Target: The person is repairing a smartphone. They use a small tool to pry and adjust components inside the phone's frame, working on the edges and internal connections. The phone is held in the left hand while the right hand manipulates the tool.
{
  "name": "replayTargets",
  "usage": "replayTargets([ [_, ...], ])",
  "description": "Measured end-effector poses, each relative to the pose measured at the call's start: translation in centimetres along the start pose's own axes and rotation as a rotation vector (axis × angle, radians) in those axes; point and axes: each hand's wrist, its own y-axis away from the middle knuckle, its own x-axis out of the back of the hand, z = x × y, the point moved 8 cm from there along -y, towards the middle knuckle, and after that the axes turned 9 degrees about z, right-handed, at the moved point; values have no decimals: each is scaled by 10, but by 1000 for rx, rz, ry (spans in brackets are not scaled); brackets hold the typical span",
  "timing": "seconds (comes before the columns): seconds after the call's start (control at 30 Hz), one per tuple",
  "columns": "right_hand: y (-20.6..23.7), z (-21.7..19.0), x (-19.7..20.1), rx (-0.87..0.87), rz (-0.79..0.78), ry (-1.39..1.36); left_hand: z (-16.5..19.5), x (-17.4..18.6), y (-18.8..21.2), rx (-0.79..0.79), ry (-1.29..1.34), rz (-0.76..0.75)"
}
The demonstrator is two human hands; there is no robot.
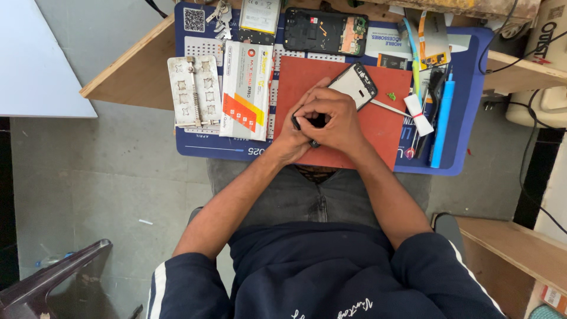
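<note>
We see both hands clasped together over the red mat (378, 127) at the middle of the surface (460, 159). The left hand (295, 133) and right hand (338, 121) wrap a small dark object (312, 122); only dark slivers show between the fingers, so we cannot tell what it is, nor which hand carries it. Both hands are curled tight around it.

Just beyond the knuckles, touching the mat, lies a phone frame with pale screen (356, 84), tilted. A thin metal pry tool (390, 107) lies just beside it, with a white-wrapped handle (418, 115). Farther back sits an opened phone body (325, 31), its board exposed.

To the left: a white and orange box (245, 88) and a metal clamp jig (194, 91).

Judgement: the held piece looks small, light, stiff and probably fragile; take it by the edges with fingertips, not across its face.
</note>
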Motion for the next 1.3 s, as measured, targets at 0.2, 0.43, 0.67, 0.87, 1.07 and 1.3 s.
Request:
replayTargets([
  [0.2, 0, 8, -2, -119, 13, 5, 1, 0, 0, -10, -17, 11],
  [0.43, -1, 0, -1, -60, 27, -7, 3, -4, 3, 12, 21, -15],
  [0.67, -3, 2, -3, -91, 4, -53, 8, -9, 4, 15, 16, -7],
  [0.87, 0, 6, -3, -124, 25, -52, 5, -6, 2, 7, 29, -24],
  [1.07, 1, 5, -3, -84, 17, -42, 3, -2, 1, -15, 13, -26],
  [1.3, -1, 2, -2, -47, 0, -39, 7, -9, 4, -6, 16, -35],
])
